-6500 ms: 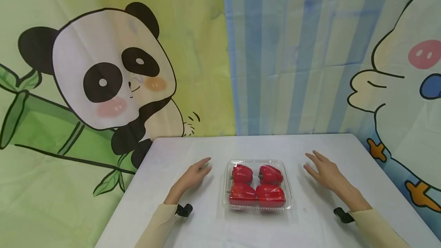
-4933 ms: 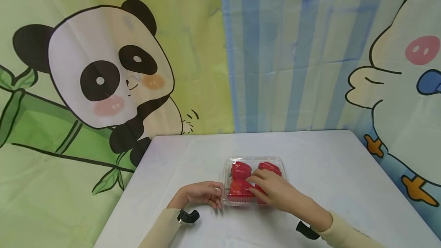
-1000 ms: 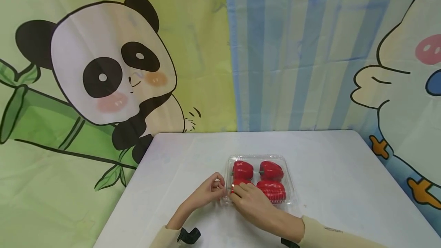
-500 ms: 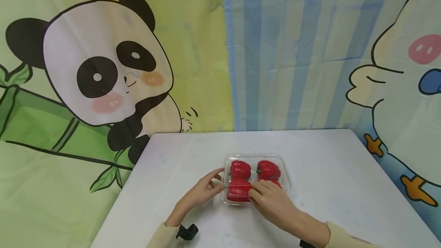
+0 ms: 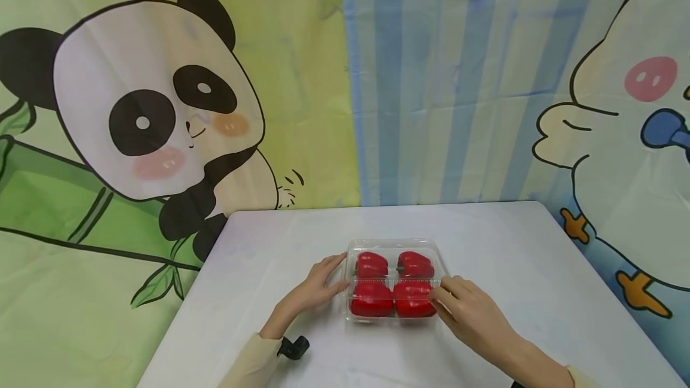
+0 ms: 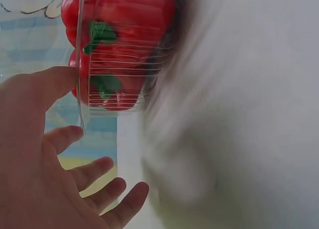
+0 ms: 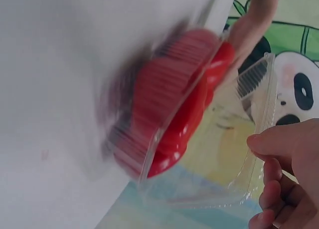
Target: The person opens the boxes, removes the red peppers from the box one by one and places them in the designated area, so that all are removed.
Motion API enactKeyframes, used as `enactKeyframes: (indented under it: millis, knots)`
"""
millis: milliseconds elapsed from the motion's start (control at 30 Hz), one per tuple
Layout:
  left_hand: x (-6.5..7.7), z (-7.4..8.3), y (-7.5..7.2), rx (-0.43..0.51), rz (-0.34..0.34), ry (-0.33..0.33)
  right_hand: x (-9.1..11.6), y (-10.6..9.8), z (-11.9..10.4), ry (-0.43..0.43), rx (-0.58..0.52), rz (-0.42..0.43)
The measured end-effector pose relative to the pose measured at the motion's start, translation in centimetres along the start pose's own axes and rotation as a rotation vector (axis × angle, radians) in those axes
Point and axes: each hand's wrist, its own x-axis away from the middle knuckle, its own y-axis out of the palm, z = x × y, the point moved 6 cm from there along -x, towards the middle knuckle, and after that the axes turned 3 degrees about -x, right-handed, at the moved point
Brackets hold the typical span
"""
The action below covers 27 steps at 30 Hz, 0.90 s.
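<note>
Four red peppers (image 5: pixel 414 299) sit in a clear box (image 5: pixel 390 318) on the white table (image 5: pixel 293 235). The right hand (image 5: pixel 477 313) pinches the tilted-up lid (image 7: pixel 234 164) at its right; the left hand (image 5: pixel 314 289), fingers extended, lies at the box's left rim.

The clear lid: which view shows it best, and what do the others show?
The right wrist view: the lid is tilted up from the tray, its outline plain, pinched by the right hand. The head view shows it faintly from above; in the left wrist view it cannot be told clearly from the tray.
</note>
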Motion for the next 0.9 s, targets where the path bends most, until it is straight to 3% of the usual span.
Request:
enactKeyframes:
  millis: [200, 467, 733, 900]
  knots:
    - [-0.6, 0.0, -0.1, 0.006, 0.003, -0.007, -0.3, -2.1, 2.0, 0.031, -0.033, 0.093]
    - [-1.5, -0.2, -0.3, 0.007, -0.026, -0.017, -3.1, -3.9, 4.7, 0.110, -0.114, 0.199]
    - [-1.7, -0.3, 0.0, 0.013, -0.039, 0.017, -5.7, -2.6, 7.6, 0.253, -0.240, 0.255]
    - [-1.7, -0.1, -0.1, 0.017, -0.032, 0.048, -7.3, -0.7, 9.9, 0.298, -0.369, 0.212]
